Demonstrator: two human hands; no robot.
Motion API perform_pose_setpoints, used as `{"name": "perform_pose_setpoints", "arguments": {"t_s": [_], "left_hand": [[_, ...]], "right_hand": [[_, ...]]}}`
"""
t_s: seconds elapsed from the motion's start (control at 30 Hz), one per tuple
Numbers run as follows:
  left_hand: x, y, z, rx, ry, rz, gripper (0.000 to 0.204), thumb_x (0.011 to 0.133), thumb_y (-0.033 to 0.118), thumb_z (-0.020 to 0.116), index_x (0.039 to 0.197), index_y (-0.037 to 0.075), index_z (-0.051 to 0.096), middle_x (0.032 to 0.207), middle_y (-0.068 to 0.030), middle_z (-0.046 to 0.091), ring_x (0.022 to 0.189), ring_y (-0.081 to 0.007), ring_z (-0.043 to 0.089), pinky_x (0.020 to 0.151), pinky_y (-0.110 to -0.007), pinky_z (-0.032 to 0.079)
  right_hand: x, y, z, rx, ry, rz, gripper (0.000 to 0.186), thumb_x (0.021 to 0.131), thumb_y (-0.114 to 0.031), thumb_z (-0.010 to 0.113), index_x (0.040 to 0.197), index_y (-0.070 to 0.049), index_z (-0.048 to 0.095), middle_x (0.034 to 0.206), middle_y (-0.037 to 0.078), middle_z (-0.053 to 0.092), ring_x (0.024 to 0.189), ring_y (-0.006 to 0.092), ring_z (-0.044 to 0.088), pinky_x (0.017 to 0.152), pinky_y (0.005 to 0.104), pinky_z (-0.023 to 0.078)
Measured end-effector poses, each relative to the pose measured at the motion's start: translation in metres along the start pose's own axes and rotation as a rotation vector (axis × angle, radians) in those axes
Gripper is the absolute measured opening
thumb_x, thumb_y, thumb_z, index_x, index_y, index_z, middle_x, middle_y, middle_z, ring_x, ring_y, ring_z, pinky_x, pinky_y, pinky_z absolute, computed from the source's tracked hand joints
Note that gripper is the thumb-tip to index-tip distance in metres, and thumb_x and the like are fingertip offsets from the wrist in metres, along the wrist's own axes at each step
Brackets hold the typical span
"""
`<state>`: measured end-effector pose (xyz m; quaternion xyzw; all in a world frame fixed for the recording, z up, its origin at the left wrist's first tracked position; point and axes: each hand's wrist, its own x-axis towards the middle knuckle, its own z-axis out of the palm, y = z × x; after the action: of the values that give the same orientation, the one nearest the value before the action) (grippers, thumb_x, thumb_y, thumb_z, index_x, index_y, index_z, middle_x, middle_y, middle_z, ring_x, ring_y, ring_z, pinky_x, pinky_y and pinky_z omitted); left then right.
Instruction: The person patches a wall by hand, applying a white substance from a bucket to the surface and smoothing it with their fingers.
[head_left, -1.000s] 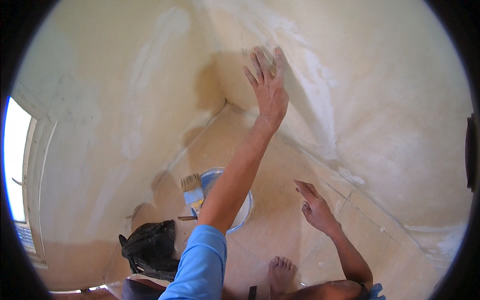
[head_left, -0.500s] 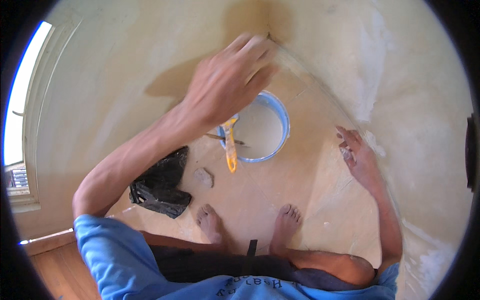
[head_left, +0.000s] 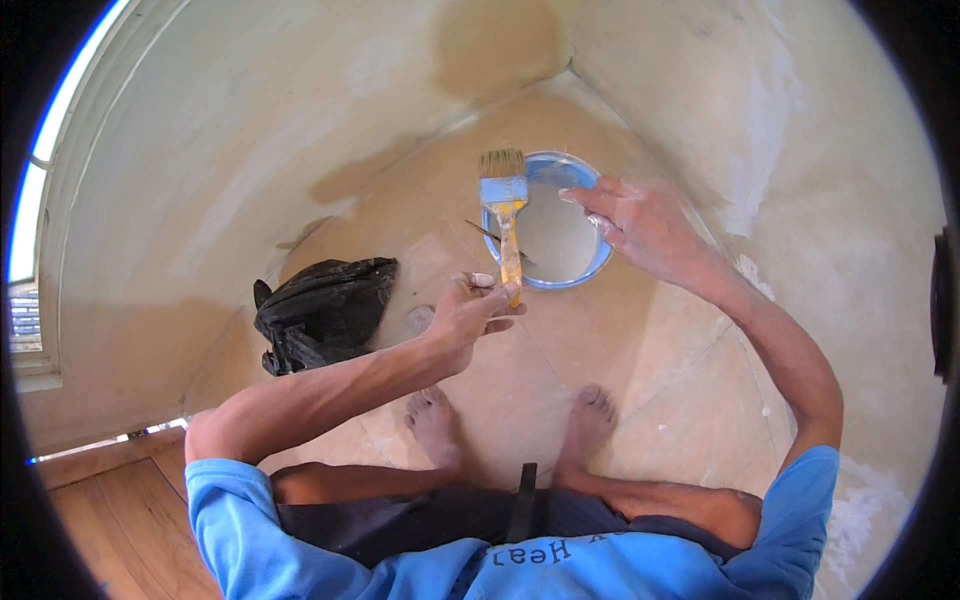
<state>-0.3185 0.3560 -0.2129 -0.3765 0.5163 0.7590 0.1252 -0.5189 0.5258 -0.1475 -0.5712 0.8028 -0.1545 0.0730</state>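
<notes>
My left hand (head_left: pixel 465 320) is closed on the lower end of a paintbrush handle, with the brush (head_left: pixel 503 188) angled bristles-upward over the left side of a blue-rimmed bucket (head_left: pixel 590 273). Pale, milky liquid sits in the bucket, and a thin dark stick (head_left: pixel 480 230) leans in it. My right hand (head_left: pixel 635 225) is over the bucket's right edge, index finger and thumb apart, with nothing visible in it; whether it touches the rim I cannot tell.
A crumpled black plastic bag (head_left: pixel 325 305) lies left of the bucket, near a small grey lump (head_left: pixel 421 319). Patched walls (head_left: pixel 800 260) meet in a corner ahead. A window frame (head_left: pixel 45 355) is at the far left, wooden boards (head_left: pixel 105 520) at lower left. My bare feet are below.
My left hand has come down from high on the wall and now holds the brush, which was resting on the bucket. My right hand has moved to the bucket's edge. The view has tilted downward.
</notes>
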Motion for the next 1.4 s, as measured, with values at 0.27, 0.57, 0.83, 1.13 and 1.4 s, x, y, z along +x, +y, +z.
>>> {"name": "perform_pose_setpoints", "arguments": {"t_s": [0.27,0.57,0.83,1.13,1.4], "left_hand": [[-0.011,-0.003,-0.019,-0.061,-0.177,0.102,0.037,0.093,0.013,0.066,0.119,-0.001,0.044,0.1,-0.0079,0.061,0.093,-0.0164,0.062,0.087,-0.033,0.051],[-0.09,0.055,-0.046,0.092,-0.257,0.283,0.036,0.091,0.011,0.065,0.12,0.0,0.046,0.105,-0.0087,0.061,0.092,-0.0162,0.061,0.087,-0.032,0.05],[-0.149,0.133,-0.047,0.156,-0.192,0.443,0.046,0.092,0.014,0.062,0.131,0.0,0.041,0.1,-0.008,0.061,0.085,-0.0133,0.056,0.081,-0.027,0.047],[-0.189,0.142,-0.015,0.123,-0.013,0.504,0.044,0.087,0.008,0.047,0.13,-0.001,0.041,0.088,-0.0041,0.051,0.075,-0.0111,0.044,0.074,-0.024,0.04],[-0.164,0.134,-0.025,0.196,0.163,0.583,0.034,0.09,0.021,0.051,0.117,0.001,0.045,0.077,0.0014,0.043,0.067,-0.0069,0.036,0.064,-0.022,0.031]], "right_hand": [[0.001,0.0,0.002,0.789,-0.171,0.271,0.055,0.084,0.008,0.048,0.136,-0.009,0.055,0.101,0.009,0.064,0.085,0.0143,0.061,0.077,0.0292,0.051],[0.011,0.019,0.013,0.328,-0.131,0.161,0.044,0.088,-0.005,0.055,0.133,-0.007,0.057,0.1,0.012,0.064,0.089,0.0245,0.061,0.081,0.0358,0.049],[0.077,-0.048,0.049,0.239,-0.121,-0.047,0.037,0.086,-0.025,0.064,0.118,-0.008,0.065,0.104,0.015,0.063,0.094,0.0344,0.063,0.081,0.0439,0.049],[0.046,-0.001,0.065,0.263,-0.111,0.109,0.025,0.083,-0.019,0.065,0.104,-0.006,0.068,0.099,0.015,0.067,0.092,0.0338,0.066,0.081,0.0433,0.051],[0.04,0.005,0.05,0.35,-0.232,0.008,0.022,0.082,-0.016,0.065,0.099,-0.006,0.072,0.096,0.016,0.071,0.093,0.0332,0.067,0.082,0.0428,0.051]]}}
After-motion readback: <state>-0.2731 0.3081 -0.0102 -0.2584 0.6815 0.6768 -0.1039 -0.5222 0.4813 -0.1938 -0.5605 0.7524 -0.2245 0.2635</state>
